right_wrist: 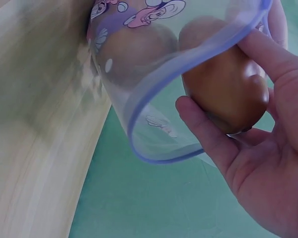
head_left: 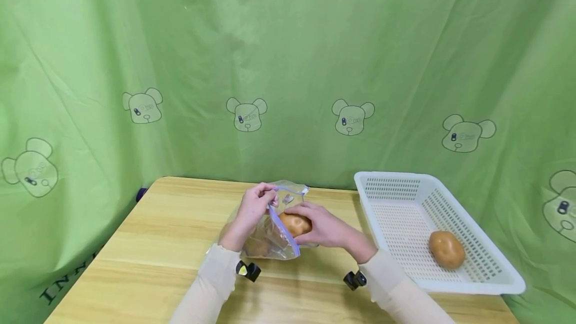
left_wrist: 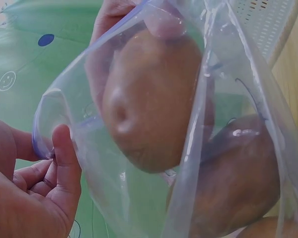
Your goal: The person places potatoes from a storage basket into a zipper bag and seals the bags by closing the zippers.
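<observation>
A clear zip bag (head_left: pixel 275 250) with a purple-blue rim tilts over the table, its mouth spread toward the right. My left hand (head_left: pixel 252 210) pinches that rim between thumb and fingers, plainly seen in the left wrist view. A brown potato (right_wrist: pixel 226 91) is in the grip of my right hand (head_left: pixel 327 225), thumb on one side and fingers on the other. It sits partly inside the mouth of the bag. Deeper in the bag, another potato (left_wrist: pixel 233 181) shows through the plastic, with part of a further brown one below it.
To the right, a white perforated basket (head_left: pixel 373 224) holds one potato (head_left: pixel 447 250). Wooden tabletop (head_left: pixel 162 244) lies under everything. A green curtain (head_left: pixel 288 64) with bear prints hangs behind and at both sides.
</observation>
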### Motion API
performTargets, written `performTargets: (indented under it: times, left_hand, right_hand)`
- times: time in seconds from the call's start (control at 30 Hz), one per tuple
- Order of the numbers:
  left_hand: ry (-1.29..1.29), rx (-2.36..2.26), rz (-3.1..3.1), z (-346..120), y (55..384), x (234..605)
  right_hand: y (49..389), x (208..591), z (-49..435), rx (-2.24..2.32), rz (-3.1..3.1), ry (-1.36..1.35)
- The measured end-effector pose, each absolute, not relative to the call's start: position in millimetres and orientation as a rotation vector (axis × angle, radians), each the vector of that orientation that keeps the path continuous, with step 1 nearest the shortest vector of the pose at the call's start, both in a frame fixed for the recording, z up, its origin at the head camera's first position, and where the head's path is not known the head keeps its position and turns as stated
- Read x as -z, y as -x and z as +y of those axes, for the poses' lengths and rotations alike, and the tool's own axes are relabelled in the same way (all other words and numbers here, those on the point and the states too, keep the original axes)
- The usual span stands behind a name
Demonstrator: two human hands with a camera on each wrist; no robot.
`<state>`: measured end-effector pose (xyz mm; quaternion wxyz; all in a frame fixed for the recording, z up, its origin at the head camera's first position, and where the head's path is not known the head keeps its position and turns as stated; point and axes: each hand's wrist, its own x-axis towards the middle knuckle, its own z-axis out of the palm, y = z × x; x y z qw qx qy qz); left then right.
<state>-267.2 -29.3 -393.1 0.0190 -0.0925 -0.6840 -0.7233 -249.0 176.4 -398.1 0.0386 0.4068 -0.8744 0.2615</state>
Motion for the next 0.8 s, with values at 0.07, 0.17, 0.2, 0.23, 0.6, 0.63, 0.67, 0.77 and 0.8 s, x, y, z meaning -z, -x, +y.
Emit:
performTargets:
  times: [0.07, 0.17, 0.2, 0.23, 0.6, 0.63, 0.67, 0.77, 0.8]
  left_hand:
    - [0.289, 2.243, -2.124, -29.3, 267.2, 393.3]
    - [0.291, 2.234, -2.131, -29.2, 267.7, 394.4]
    - [0.289, 2.231, -2.135, -29.2, 268.0, 395.0]
    - [0.289, 2.225, -2.14, -29.2, 268.2, 395.4]
    - [0.286, 2.238, -2.132, -28.3, 266.8, 394.0]
    - [0.288, 2.242, -2.128, -28.2, 266.7, 393.8]
    - [0.291, 2.243, -2.125, -28.1, 267.0, 394.1]
    - [0.292, 2.244, -2.116, -27.9, 267.3, 394.2]
    - [0.289, 2.242, -2.114, -27.7, 267.5, 394.4]
  right_hand:
    - [250.3, 400.8, 175.9, -0.807, -2.667, -1.254]
    - [251.5, 404.5, 175.3, -0.812, -2.662, -1.256]
    - [251.4, 405.4, 175.2, -0.811, -2.669, -1.251]
    - [251.1, 405.8, 175.1, -0.819, -2.681, -1.241]
    - [249.0, 405.2, 174.6, -0.913, -2.783, -1.154]
    - [250.0, 406.4, 174.5, -0.946, -2.782, -1.139]
    - [250.9, 407.3, 174.3, -0.985, -2.78, -1.123]
    - [253.4, 410.1, 173.2, -1.109, -2.76, -1.071]
    - [254.2, 411.0, 172.8, -1.146, -2.755, -1.058]
